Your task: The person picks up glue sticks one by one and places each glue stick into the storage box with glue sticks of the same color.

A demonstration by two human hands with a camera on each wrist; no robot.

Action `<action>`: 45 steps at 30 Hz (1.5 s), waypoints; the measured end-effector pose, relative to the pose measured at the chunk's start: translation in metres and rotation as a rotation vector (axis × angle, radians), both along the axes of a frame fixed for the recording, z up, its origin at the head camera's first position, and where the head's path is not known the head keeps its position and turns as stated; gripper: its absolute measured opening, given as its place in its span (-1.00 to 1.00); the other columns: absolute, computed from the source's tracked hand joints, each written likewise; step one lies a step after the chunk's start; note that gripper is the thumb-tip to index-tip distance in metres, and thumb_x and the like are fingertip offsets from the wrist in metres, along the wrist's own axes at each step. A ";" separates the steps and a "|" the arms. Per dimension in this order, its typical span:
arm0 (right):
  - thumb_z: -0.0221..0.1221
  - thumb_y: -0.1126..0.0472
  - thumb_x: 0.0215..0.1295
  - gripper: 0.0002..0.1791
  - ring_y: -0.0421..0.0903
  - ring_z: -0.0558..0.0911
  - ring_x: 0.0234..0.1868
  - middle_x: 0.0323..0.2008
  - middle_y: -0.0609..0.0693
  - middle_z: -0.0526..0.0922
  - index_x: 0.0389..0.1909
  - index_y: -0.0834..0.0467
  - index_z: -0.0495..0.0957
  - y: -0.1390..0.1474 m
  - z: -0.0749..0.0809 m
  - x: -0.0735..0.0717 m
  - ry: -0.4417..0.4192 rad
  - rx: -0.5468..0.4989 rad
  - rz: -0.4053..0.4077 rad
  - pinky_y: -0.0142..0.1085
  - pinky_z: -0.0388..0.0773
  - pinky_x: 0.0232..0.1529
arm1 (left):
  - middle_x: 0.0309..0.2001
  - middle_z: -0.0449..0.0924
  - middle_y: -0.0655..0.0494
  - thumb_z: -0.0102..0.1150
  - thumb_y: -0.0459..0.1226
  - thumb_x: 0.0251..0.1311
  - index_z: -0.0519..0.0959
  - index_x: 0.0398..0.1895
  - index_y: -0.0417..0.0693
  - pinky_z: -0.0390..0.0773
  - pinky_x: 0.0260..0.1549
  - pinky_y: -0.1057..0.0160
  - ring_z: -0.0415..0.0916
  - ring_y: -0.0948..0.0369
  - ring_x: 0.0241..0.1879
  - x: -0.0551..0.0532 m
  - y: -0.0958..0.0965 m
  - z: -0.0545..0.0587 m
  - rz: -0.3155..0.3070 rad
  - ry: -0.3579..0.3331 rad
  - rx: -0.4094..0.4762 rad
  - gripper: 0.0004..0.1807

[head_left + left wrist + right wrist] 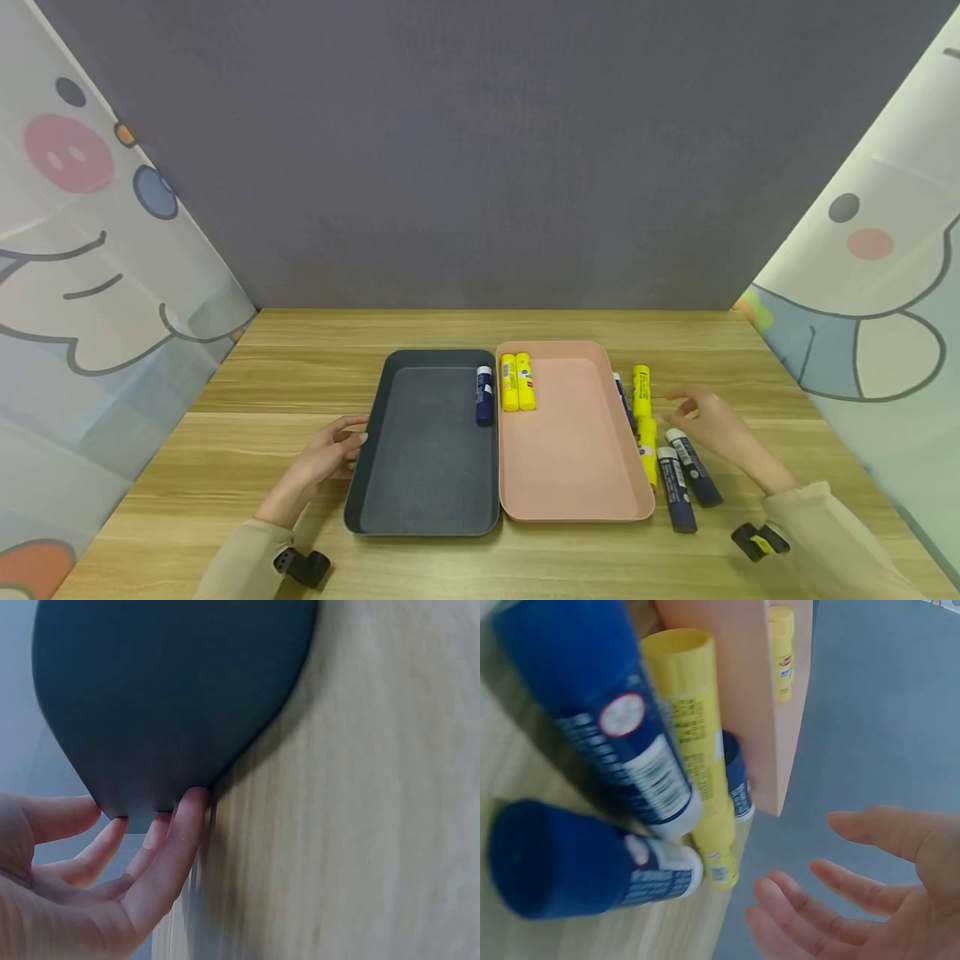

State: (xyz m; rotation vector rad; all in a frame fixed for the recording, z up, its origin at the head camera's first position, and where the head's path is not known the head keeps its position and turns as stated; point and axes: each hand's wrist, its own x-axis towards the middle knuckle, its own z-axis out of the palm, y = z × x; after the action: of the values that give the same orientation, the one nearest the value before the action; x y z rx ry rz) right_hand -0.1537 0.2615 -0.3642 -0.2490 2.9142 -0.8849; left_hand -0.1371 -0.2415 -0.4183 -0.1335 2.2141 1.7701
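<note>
My left hand (330,454) rests its fingertips against the left outer wall of a dark grey tray (431,475); the thumb is at the rim in the left wrist view. One blue glue stick (484,400) lies along that tray's right wall. My right hand (701,421) hovers near the loose glue sticks, holding nothing, fingers apart and slightly bent. Closest to its fingertips are a yellow glue stick (642,390) and a blue glue stick with a white end (693,469). Another blue glue stick (677,492) and a yellow glue stick (647,454) lie beside them.
A pink tray (573,467) adjoins the dark one and carries two yellow glue sticks (517,383) at its upper left. Partly hidden by its right wall is a blue glue stick (624,400). A grey panel (495,167) rises behind the wooden table (315,358).
</note>
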 end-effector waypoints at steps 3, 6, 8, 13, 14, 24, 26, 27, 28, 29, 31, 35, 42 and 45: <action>0.12 0.29 0.13 -0.56 -0.12 0.40 -0.60 -0.42 0.20 0.53 -0.05 0.51 0.33 0.004 -0.002 0.004 -0.020 0.001 -0.015 -0.30 0.32 -0.62 | -0.12 0.43 -0.19 -0.12 -0.33 0.27 0.12 0.22 -0.35 0.52 -0.47 0.15 0.51 0.20 -0.43 0.000 0.000 0.000 0.000 -0.002 -0.001 -0.51; 0.12 0.28 0.13 -0.57 -0.11 0.41 -0.59 -0.44 0.18 0.54 -0.06 0.51 0.33 0.008 -0.005 0.007 -0.025 0.016 -0.021 -0.30 0.32 -0.61 | -0.12 0.43 -0.19 -0.12 -0.33 0.27 0.12 0.22 -0.34 0.53 -0.46 0.15 0.52 0.19 -0.43 0.000 0.000 -0.001 0.003 -0.004 -0.004 -0.52; 0.12 0.28 0.13 -0.57 -0.10 0.42 -0.55 -0.45 0.17 0.54 -0.07 0.51 0.34 0.010 -0.008 0.009 -0.028 0.021 -0.023 -0.29 0.32 -0.58 | -0.12 0.43 -0.18 -0.12 -0.33 0.27 0.13 0.22 -0.34 0.52 -0.46 0.15 0.52 0.19 -0.43 0.000 0.000 -0.001 0.006 -0.006 -0.007 -0.52; 0.14 0.28 0.11 -0.57 -0.05 0.48 -0.48 -0.46 0.18 0.54 -0.10 0.52 0.35 0.017 -0.014 0.012 -0.036 0.033 -0.028 -0.25 0.38 -0.52 | -0.13 0.42 -0.16 -0.12 -0.32 0.27 0.12 0.22 -0.33 0.52 -0.47 0.16 0.51 0.20 -0.43 0.000 0.000 -0.001 0.007 -0.010 -0.004 -0.51; 0.14 0.27 0.11 -0.57 -0.04 0.50 -0.46 -0.45 0.18 0.55 -0.10 0.52 0.36 0.018 -0.015 0.012 -0.039 0.040 -0.030 -0.24 0.40 -0.50 | -0.14 0.42 -0.16 -0.12 -0.32 0.27 0.12 0.22 -0.33 0.52 -0.47 0.16 0.51 0.21 -0.43 0.000 0.000 -0.001 0.007 -0.010 -0.001 -0.51; 0.11 0.22 0.13 -0.55 0.07 0.54 -0.41 -0.42 0.25 0.55 -0.10 0.51 0.33 0.024 -0.020 0.016 -0.093 0.065 -0.050 -0.10 0.45 -0.44 | -0.15 0.42 -0.13 -0.11 -0.32 0.27 0.11 0.22 -0.33 0.52 -0.47 0.16 0.50 0.21 -0.43 0.000 0.000 0.000 0.008 -0.011 0.001 -0.51; 0.12 0.23 0.11 -0.56 0.08 0.54 -0.42 -0.43 0.26 0.55 -0.11 0.51 0.34 0.025 -0.021 0.016 -0.092 0.068 -0.053 -0.10 0.45 -0.44 | -0.14 0.42 -0.14 -0.12 -0.32 0.27 0.11 0.22 -0.33 0.52 -0.47 0.16 0.50 0.21 -0.43 0.000 0.000 0.000 0.006 -0.009 0.001 -0.51; 0.12 0.24 0.10 -0.56 0.08 0.54 -0.42 -0.43 0.26 0.55 -0.12 0.52 0.34 0.025 -0.021 0.017 -0.091 0.067 -0.052 -0.10 0.45 -0.45 | -0.14 0.42 -0.15 -0.12 -0.32 0.27 0.11 0.22 -0.33 0.52 -0.47 0.16 0.50 0.21 -0.43 0.000 0.000 0.000 0.005 -0.008 0.001 -0.51; 0.12 0.25 0.10 -0.56 0.07 0.54 -0.43 -0.44 0.25 0.54 -0.13 0.52 0.33 0.026 -0.021 0.017 -0.092 0.066 -0.051 -0.11 0.45 -0.46 | -0.14 0.42 -0.15 -0.12 -0.32 0.27 0.11 0.22 -0.33 0.52 -0.47 0.16 0.50 0.21 -0.44 0.000 0.000 0.000 0.003 -0.007 0.001 -0.51; 0.12 0.25 0.09 -0.56 0.06 0.54 -0.43 -0.45 0.25 0.54 -0.13 0.53 0.33 0.026 -0.022 0.017 -0.093 0.066 -0.054 -0.12 0.45 -0.46 | -0.14 0.42 -0.15 -0.12 -0.32 0.27 0.11 0.22 -0.33 0.52 -0.47 0.16 0.50 0.21 -0.44 0.000 0.000 0.000 0.002 -0.006 0.002 -0.51; 0.13 0.26 0.07 -0.55 0.01 0.52 -0.46 -0.47 0.22 0.54 -0.13 0.54 0.33 0.027 -0.023 0.018 -0.094 0.063 -0.057 -0.17 0.43 -0.49 | -0.13 0.42 -0.16 -0.12 -0.32 0.27 0.11 0.22 -0.33 0.51 -0.48 0.16 0.50 0.21 -0.44 0.000 0.000 0.000 0.002 -0.005 0.003 -0.51; 0.14 0.26 0.07 -0.51 -0.07 0.48 -0.52 -0.47 0.20 0.54 -0.10 0.56 0.31 0.029 -0.025 0.019 -0.106 0.046 -0.063 -0.26 0.40 -0.55 | -0.13 0.41 -0.16 -0.12 -0.32 0.27 0.11 0.22 -0.33 0.52 -0.48 0.17 0.50 0.21 -0.44 0.000 0.000 0.000 0.007 -0.007 0.005 -0.51; 0.16 0.28 0.04 -0.49 -0.12 0.46 -0.57 -0.50 0.14 0.54 -0.08 0.57 0.28 0.030 -0.033 0.020 -0.138 0.034 -0.077 -0.28 0.38 -0.57 | -0.12 0.40 -0.18 -0.11 -0.33 0.26 0.13 0.22 -0.32 0.51 -0.48 0.17 0.49 0.22 -0.45 0.000 0.001 -0.001 0.024 -0.009 -0.003 -0.52; 0.17 0.28 0.03 -0.48 -0.12 0.46 -0.57 -0.52 0.12 0.54 -0.09 0.58 0.28 0.029 -0.036 0.019 -0.142 0.045 -0.077 -0.29 0.39 -0.57 | -0.11 0.40 -0.18 -0.11 -0.33 0.26 0.14 0.21 -0.32 0.51 -0.49 0.17 0.49 0.22 -0.45 0.000 0.001 -0.001 0.027 -0.008 -0.006 -0.52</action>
State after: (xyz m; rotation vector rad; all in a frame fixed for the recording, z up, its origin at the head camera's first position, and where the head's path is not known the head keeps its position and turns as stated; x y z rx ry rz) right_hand -0.1350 0.2908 -0.3998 -0.0673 2.8242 -0.8104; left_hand -0.1370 -0.2407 -0.4196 -0.1729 2.2223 1.7740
